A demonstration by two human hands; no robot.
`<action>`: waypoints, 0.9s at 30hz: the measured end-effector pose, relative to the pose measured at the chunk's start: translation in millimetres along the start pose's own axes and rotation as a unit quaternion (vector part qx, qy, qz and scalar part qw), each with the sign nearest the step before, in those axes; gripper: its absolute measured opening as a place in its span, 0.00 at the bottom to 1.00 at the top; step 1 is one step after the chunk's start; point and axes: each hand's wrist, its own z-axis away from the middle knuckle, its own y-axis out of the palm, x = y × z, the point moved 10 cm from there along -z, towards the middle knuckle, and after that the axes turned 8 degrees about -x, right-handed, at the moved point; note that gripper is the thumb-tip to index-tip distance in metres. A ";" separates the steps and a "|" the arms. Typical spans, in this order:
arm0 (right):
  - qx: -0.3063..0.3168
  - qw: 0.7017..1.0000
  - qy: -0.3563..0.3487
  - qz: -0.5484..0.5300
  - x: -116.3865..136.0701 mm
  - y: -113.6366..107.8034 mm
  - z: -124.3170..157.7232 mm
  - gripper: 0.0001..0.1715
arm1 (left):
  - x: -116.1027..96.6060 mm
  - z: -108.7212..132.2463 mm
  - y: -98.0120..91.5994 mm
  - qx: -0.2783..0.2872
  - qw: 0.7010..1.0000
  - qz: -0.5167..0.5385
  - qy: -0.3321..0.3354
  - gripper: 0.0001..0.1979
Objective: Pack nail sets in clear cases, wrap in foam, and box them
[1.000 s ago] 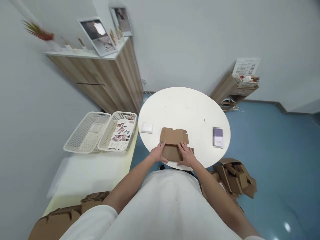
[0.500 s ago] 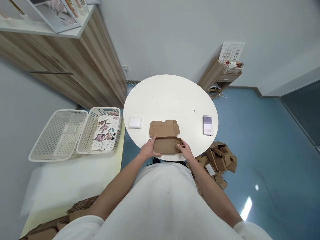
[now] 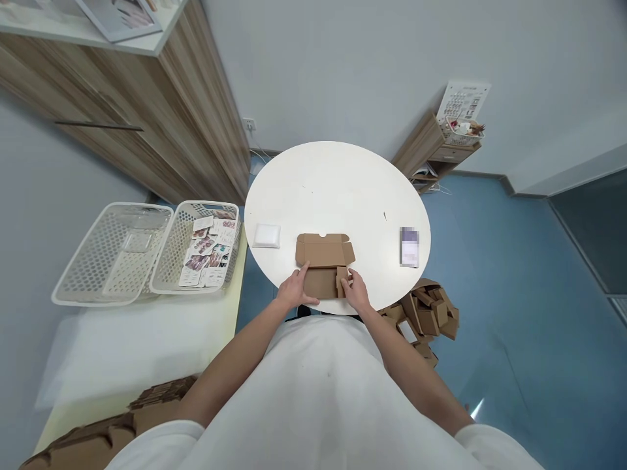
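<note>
A brown cardboard mailer box (image 3: 321,284) lies at the near edge of the round white table (image 3: 343,183), its lid (image 3: 324,250) spread flat toward the wall. My left hand (image 3: 294,287) grips the box's left end, thumb along the near edge. At the right end, my right hand (image 3: 356,291) holds the side flap (image 3: 340,282), which leans inward over the box floor. Inside, the rest of the box shows bare cardboard. Left of the lid lies a white packet (image 3: 267,235); a purple-and-white pack (image 3: 409,247), partly blurred out, lies at the table's right.
Two white plastic baskets (image 3: 110,254) stand on a side table at the left, the nearer one (image 3: 166,267) holding printed cards (image 3: 208,254). Folded cardboard (image 3: 98,437) is stacked below them. Several brown boxes (image 3: 426,313) are heaped on the floor at the right.
The box's right side flap has been bent inward by my right hand, which shifted slightly left. My left hand keeps its hold on the left end. The camera view has shifted a little.
</note>
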 end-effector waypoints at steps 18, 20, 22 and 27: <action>0.034 0.995 0.058 0.072 -13.3 5.5 -1.3 0.20 | 0.6 4.6 0.1 -0.010 1.000 0.002 0.010 0.60; 0.031 0.997 0.060 0.034 -15.8 2.4 3.6 0.27 | 0.4 9.1 -0.2 -0.022 0.999 0.021 0.018 0.61; 0.021 0.998 0.064 0.003 -20.0 -2.7 9.9 0.34 | 1.6 14.8 0.1 -0.037 0.997 0.058 0.020 0.61; 0.027 0.994 0.069 -0.078 -27.5 -9.5 26.7 0.38 | 19.2 27.4 4.5 -0.085 0.981 0.175 -0.026 0.56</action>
